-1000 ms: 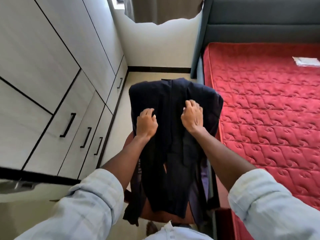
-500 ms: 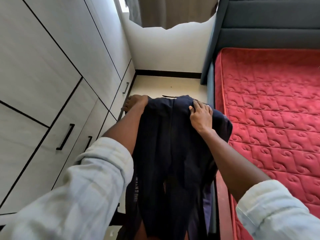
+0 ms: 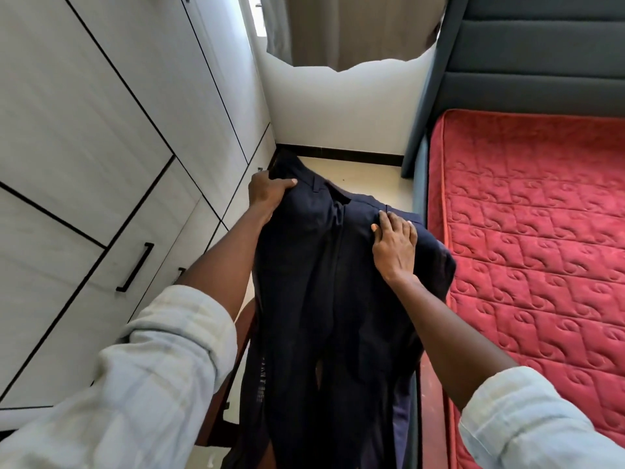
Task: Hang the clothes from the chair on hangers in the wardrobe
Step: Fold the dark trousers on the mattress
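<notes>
Dark navy trousers (image 3: 314, 282) hang over the back of a brown chair (image 3: 245, 330), which they mostly hide. My left hand (image 3: 267, 192) grips the waistband at the garment's far left corner and lifts it. My right hand (image 3: 394, 247) lies on the right part of the dark cloth with fingers spread flat, touching it near the waistband. More dark fabric (image 3: 436, 265) sits under my right hand. The wardrobe (image 3: 101, 137) stands along the left wall with its doors closed. No hanger is in sight.
A bed with a red quilted mattress (image 3: 534, 231) and a grey padded headboard (image 3: 527, 62) fills the right side. A narrow strip of cream floor (image 3: 368, 177) runs between wardrobe and bed. A brown curtain (image 3: 348, 28) hangs at the far wall.
My left hand moved from the middle of the trousers to their far left corner and pulled the waistband up. My right hand slid toward the waistband and flattened. The view tilted upward.
</notes>
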